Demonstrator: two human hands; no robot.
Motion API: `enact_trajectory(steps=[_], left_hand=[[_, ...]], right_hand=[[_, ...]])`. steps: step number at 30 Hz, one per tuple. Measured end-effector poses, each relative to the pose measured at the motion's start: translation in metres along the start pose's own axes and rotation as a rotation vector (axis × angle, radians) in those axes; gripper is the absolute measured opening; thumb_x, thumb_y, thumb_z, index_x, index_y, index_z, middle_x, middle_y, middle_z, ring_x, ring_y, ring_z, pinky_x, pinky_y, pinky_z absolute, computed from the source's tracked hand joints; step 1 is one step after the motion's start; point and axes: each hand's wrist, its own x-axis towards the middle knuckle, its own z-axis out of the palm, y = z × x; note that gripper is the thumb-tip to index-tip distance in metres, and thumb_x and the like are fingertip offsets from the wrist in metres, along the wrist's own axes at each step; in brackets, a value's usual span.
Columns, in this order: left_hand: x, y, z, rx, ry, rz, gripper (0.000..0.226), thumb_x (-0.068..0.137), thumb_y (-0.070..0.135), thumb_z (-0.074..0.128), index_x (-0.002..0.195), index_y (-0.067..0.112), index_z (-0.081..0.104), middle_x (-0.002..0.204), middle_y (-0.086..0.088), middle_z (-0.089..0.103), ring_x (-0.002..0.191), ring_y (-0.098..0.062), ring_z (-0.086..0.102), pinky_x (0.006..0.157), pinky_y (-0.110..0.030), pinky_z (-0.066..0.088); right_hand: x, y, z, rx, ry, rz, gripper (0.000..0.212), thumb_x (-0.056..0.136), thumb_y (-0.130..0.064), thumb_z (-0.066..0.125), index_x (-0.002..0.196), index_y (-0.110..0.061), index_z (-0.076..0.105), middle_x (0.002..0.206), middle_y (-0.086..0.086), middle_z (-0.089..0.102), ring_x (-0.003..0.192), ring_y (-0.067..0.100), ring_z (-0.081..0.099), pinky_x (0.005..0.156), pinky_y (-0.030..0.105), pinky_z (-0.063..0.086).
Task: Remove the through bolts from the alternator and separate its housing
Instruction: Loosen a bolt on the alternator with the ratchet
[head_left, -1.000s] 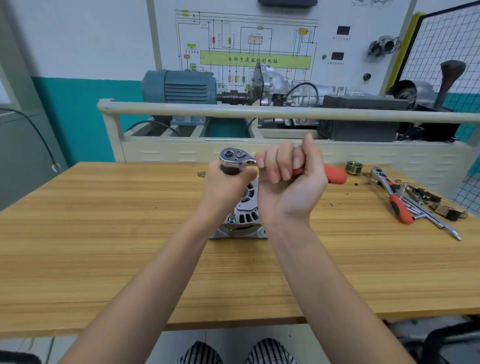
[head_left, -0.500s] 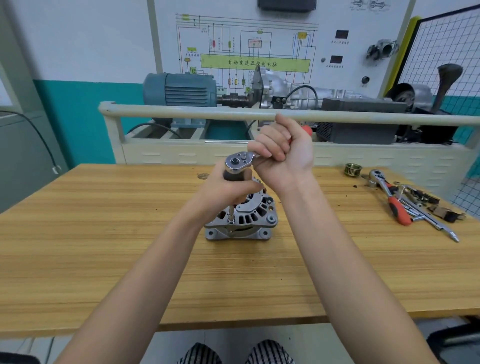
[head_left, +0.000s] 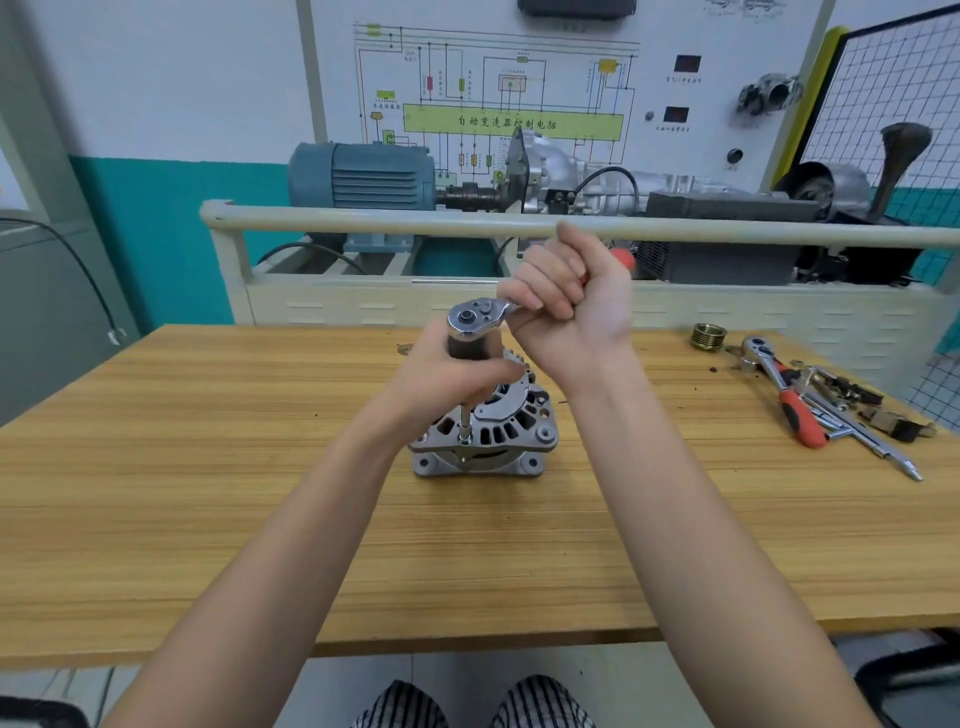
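The alternator (head_left: 485, 436) is standing on the table (head_left: 208, 467), between the two forearms. The left hand (head_left: 447, 379) is gripping the dark socket under the ratchet (head_left: 475, 317) head. The right hand (head_left: 566, 306) is closing its fingers around the red ratchet handle.

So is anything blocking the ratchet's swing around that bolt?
Nothing visible does. The ratchet stands above the alternator on its extension, and the right hand on the handle has open air around it.
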Motion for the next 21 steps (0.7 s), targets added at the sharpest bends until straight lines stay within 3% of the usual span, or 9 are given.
enact_trajectory(steps=[4,7,11,14,17,21], left_hand=[[0.002,-0.001,0.003,-0.063,-0.004,0.013,0.039,0.070,0.006,0.061,0.040,0.023,0.044,0.039,0.005,0.037,0.036,-0.012,0.032,0.043,-0.019,0.029],[0.002,-0.004,0.007,-0.120,0.105,0.010,0.038,0.066,0.002,0.057,0.039,0.023,0.042,0.038,0.009,0.035,0.035,-0.008,0.030,0.041,-0.016,0.028],[0.005,-0.005,0.014,-0.087,0.365,-0.051,0.036,0.071,-0.005,0.058,0.050,0.016,0.039,0.038,0.010,0.036,0.037,-0.007,0.031,0.040,-0.017,0.028],[0.007,-0.006,0.019,-0.063,0.440,-0.059,0.040,0.075,-0.011,0.058,0.053,0.015,0.036,0.039,0.011,0.035,0.040,-0.007,0.030,0.041,-0.019,0.027],[0.004,-0.004,0.014,-0.061,0.312,-0.036,0.040,0.072,-0.006,0.062,0.047,0.017,0.040,0.038,0.010,0.036,0.038,-0.007,0.032,0.043,-0.019,0.029],[0.002,0.002,-0.001,-0.025,-0.058,-0.005,0.035,0.068,0.008,0.065,0.042,0.023,0.048,0.040,0.004,0.040,0.040,-0.013,0.035,0.044,-0.021,0.032]], right_hand=[[0.008,-0.003,0.003,0.052,0.032,0.063,0.050,0.092,-0.016,0.039,0.042,-0.015,0.034,0.033,-0.005,0.025,0.026,0.008,0.023,0.037,0.019,0.020],[-0.002,0.009,0.000,0.028,0.070,-0.145,0.055,0.097,-0.017,0.037,0.042,-0.017,0.034,0.035,-0.006,0.024,0.028,0.008,0.021,0.036,0.019,0.024],[-0.028,0.033,0.000,-0.101,0.035,-0.458,0.057,0.100,-0.016,0.031,0.044,-0.019,0.036,0.039,-0.005,0.026,0.035,0.010,0.024,0.043,0.023,0.034],[-0.032,0.035,0.001,-0.129,0.011,-0.508,0.056,0.100,-0.015,0.030,0.044,-0.018,0.036,0.039,-0.004,0.027,0.035,0.010,0.026,0.045,0.025,0.035],[-0.020,0.020,0.001,-0.077,0.032,-0.343,0.056,0.099,-0.016,0.033,0.043,-0.018,0.036,0.037,-0.005,0.025,0.032,0.009,0.022,0.040,0.021,0.030],[0.002,0.000,0.001,0.023,0.022,-0.012,0.056,0.096,-0.018,0.035,0.040,-0.016,0.034,0.033,-0.005,0.025,0.026,0.008,0.023,0.037,0.018,0.023]])
